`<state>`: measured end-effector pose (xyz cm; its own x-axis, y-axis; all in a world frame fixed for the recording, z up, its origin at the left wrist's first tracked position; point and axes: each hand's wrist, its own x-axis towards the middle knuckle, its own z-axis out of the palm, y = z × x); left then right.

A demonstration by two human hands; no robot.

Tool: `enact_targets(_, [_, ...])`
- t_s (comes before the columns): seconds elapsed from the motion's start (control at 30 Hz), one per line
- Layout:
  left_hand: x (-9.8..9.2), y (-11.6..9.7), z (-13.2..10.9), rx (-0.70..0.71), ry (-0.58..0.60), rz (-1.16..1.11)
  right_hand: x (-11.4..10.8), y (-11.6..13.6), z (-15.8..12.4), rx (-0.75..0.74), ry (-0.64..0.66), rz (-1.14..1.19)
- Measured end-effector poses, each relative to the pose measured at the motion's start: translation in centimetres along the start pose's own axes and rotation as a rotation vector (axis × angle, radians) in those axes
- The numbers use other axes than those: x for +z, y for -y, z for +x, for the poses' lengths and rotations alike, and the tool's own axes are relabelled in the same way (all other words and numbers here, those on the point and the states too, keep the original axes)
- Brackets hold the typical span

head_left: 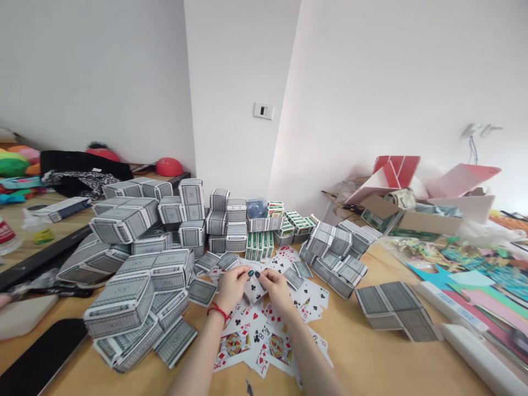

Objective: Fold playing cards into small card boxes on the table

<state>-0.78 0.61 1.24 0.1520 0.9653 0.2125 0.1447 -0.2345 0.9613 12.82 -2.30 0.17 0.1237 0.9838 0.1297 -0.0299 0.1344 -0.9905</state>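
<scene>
Between my two hands is a playing card [253,290], its face with black clubs toward me. My left hand [234,285], with a red string bracelet [218,312] at the wrist, pinches its upper left edge. Thumb and fingers of my right hand [275,286] grip the upper right edge. Dark nail polish shows on both thumbs. Beneath the hands, loose playing cards [258,338] lie spread face up, kings and a jack among them. A few cards [201,291] lie back side up by my left hand. Whether the held card is folded or joined to others is hard to see.
Boxes built of grey-backed cards [124,305] are stacked at the left and back. More card blocks [338,256] stand at the right, with a joined card piece [398,311] nearer. Green card packs [259,246] sit at the back. Cardboard boxes [429,223] and a power strip [451,305] are far right.
</scene>
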Motion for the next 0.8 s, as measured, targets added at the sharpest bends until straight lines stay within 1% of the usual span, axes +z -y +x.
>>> enact_targets(0.1, [0.1,0.0,-0.1,0.023,0.009,0.055,-0.1,0.1,-0.1,-0.03,0.066,-0.069])
enact_targets(0.2, [0.2,-0.1,-0.3,0.025,-0.001,0.078,-0.1,0.0,-0.1,-0.012,0.151,-0.076])
enact_targets(0.27, [0.3,-0.2,-0.4,0.023,-0.014,0.067,-0.1,0.0,-0.2,0.002,0.178,-0.066])
enact_targets(0.33, [0.4,-0.3,-0.5,0.015,-0.052,0.033,0.0,0.0,-0.2,0.001,0.179,-0.057])
enact_targets(0.43, [0.4,-0.5,-0.4,-0.059,-0.138,-0.094,0.3,-0.1,-0.2,-0.016,0.129,-0.01])
enact_targets(0.5, [0.3,-0.5,-0.3,-0.172,-0.133,-0.299,0.4,-0.3,-0.1,-0.026,0.039,0.055])
enact_targets(0.57, [0.1,-0.5,-0.2,-0.288,-0.087,-0.535,0.4,-0.6,0.1,-0.03,-0.075,0.13])
enact_targets(0.63, [0.1,-0.6,-0.3,-0.35,-0.027,-0.666,0.3,-0.9,0.4,-0.034,-0.164,0.188])
enact_targets(0.7, [0.1,-0.7,-0.3,-0.35,0.043,-0.672,0.1,-1.2,0.6,-0.038,-0.202,0.208])
enact_targets(0.8, [0.2,-0.8,-0.4,-0.334,0.135,-0.616,0.0,-1.2,0.6,-0.048,-0.196,0.198])
